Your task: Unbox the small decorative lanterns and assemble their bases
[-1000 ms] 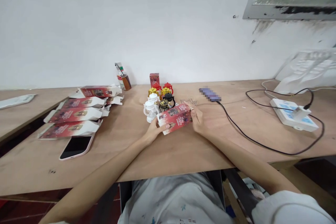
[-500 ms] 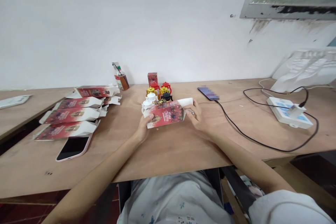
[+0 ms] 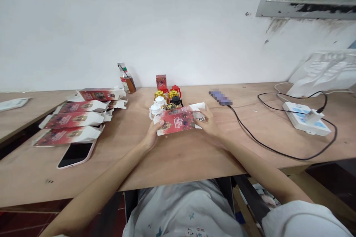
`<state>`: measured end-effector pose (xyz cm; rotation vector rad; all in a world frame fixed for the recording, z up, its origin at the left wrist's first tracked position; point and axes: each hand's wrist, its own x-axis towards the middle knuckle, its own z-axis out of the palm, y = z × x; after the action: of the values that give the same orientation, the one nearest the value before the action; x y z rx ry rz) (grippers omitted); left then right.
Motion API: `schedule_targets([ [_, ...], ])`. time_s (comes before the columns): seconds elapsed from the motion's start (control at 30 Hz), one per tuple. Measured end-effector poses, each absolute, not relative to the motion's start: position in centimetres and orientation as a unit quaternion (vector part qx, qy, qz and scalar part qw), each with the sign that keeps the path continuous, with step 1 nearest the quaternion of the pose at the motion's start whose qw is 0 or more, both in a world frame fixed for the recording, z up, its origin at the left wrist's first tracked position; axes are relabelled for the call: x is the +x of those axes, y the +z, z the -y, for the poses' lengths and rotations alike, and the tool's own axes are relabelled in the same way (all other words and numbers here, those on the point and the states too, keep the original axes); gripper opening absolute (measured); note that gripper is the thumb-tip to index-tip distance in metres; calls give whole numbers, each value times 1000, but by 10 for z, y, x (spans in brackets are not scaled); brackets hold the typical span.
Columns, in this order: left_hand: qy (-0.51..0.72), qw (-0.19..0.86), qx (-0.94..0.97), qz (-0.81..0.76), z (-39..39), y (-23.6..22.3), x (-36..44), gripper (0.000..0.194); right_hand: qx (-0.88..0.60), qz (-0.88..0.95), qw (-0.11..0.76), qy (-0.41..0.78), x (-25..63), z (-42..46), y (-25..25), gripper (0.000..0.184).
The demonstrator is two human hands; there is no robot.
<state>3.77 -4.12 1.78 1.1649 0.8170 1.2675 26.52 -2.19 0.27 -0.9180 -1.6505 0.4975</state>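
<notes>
A red printed cardboard box is tilted above the table, its white end flaps open on the right. My left hand is closed on its left end, thumb on the printed face. At the open right end, my right hand grips the edge with its fingers partly inside, beside a small black-and-white patterned patch. Just behind the box stand small teapot-shaped lanterns: white ones, gold ones, a black one and a red one. The box partly hides the front ones.
Several unfolded-end red boxes lie at left, over a pink-edged phone. A small red box and a bottle stand near the wall. At right are a phone, its black cable and a power strip.
My right fingers have moved further into the open end of the box, and the patterned patch now shows there. The box has barely shifted; the camera view has moved slightly.
</notes>
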Motion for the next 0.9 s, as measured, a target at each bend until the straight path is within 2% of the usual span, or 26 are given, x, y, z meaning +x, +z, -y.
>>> schedule_targets([
  [0.1,537,586,496,-349,41,16,38,49,-378,700,567,213,265,22,3,9],
  [0.43,535,583,512,-334,43,21,40,47,-378,645,618,244,265,19,6,10],
  [0.6,579,567,502,-302,37,21,35,47,-299,528,687,398,274,10,17,20],
  [0.73,622,552,486,-270,32,20,32,48,-231,395,718,525,291,2,27,20],
  [0.9,689,514,448,-246,31,27,29,47,-216,335,772,494,325,-8,39,16],
])
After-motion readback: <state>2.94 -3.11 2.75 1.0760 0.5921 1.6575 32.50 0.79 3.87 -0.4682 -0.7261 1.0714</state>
